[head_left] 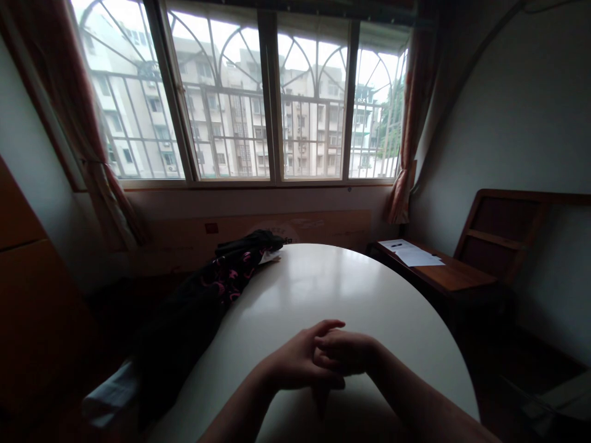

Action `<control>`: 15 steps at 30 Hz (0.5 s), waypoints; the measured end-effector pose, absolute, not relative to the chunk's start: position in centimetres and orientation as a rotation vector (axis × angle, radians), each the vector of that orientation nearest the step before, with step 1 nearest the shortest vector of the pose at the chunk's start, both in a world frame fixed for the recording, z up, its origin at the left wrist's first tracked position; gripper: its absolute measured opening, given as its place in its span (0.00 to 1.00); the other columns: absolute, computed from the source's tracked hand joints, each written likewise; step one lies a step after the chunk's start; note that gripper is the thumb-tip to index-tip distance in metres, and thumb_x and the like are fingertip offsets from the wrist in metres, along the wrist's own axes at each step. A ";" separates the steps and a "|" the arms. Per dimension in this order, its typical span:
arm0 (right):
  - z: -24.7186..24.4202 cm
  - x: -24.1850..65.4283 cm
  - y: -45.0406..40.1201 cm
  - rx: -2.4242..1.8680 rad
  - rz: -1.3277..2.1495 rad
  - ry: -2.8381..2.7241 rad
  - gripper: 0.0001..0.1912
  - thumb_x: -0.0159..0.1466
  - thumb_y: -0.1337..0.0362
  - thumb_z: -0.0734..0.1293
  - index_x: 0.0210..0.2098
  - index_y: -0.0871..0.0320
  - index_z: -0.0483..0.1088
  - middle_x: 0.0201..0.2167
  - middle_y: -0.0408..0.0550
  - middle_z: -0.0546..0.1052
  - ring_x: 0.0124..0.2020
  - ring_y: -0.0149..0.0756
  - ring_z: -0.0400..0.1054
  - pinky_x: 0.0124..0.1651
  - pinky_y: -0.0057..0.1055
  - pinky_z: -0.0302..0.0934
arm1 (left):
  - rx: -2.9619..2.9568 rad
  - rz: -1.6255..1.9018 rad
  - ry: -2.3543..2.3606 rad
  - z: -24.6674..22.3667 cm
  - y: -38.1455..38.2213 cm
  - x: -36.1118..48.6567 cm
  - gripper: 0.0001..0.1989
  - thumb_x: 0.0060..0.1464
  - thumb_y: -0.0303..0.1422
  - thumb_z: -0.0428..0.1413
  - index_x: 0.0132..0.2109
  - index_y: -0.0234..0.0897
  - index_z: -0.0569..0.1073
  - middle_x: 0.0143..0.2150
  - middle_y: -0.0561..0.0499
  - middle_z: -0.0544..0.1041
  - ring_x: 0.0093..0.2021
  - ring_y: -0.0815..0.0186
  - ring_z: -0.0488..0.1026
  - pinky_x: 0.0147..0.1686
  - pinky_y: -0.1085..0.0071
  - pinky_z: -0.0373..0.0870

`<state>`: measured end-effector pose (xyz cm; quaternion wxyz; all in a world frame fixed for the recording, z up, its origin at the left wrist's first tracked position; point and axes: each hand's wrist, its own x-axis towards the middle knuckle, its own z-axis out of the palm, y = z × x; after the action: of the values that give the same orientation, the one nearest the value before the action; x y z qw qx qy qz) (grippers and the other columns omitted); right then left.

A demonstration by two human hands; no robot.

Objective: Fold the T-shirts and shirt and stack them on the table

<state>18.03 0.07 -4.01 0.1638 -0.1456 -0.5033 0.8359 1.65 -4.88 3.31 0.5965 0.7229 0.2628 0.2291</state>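
Observation:
Above the near part of a white round table (pixel 369 289), my two hands are clasped together. My left hand (pixel 298 360) comes in from the lower left and closes around the fingers of my right hand, one finger stretched along the top. My right hand (pixel 348 352) reaches in from the right, its fingers curled into the left one. No object shows between them, though the inner fingers are partly hidden. Below the hands, a dark shape on the table is too dim to make out.
Dark clothing (pixel 184 320) with pink marks drapes over the table's left edge, a pale cloth (pixel 111 394) hanging below. At right, papers (pixel 413 253) and a pen lie on a wooden bench (pixel 462 277). Barred windows (pixel 231 135) and curtains (pixel 87 135) are behind.

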 end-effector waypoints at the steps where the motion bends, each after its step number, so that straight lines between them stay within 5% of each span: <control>1: -4.0 18.1 0.0 -0.438 2.377 -1.437 0.24 0.63 0.45 0.69 0.25 0.59 0.65 0.16 0.35 0.63 0.16 0.24 0.57 0.24 0.24 0.53 | 1.734 0.546 0.619 3.4 -4.9 1.7 0.42 0.40 0.26 0.67 0.64 0.40 0.64 0.48 0.47 0.78 0.46 0.58 0.77 0.44 0.65 0.75; 6: -3.5 17.9 -0.6 -0.383 2.328 -1.383 0.23 0.54 0.49 0.76 0.33 0.62 0.70 0.21 0.39 0.70 0.22 0.27 0.65 0.28 0.25 0.58 | 1.912 0.641 0.652 3.4 -4.7 1.9 0.30 0.49 0.33 0.63 0.60 0.35 0.70 0.53 0.42 0.78 0.52 0.52 0.76 0.49 0.61 0.74; 15: -2.1 17.4 -1.3 -0.216 2.325 -1.404 0.24 0.53 0.48 0.76 0.30 0.65 0.71 0.20 0.46 0.74 0.24 0.36 0.72 0.29 0.29 0.63 | 1.819 0.647 0.720 2.7 -3.9 1.7 0.29 0.46 0.31 0.60 0.58 0.33 0.73 0.45 0.42 0.82 0.40 0.52 0.80 0.36 0.64 0.76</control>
<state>17.42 -1.30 -2.11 0.2072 -0.0777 -0.5041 0.8348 1.68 -3.86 2.72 0.5144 0.7570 0.2998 0.2692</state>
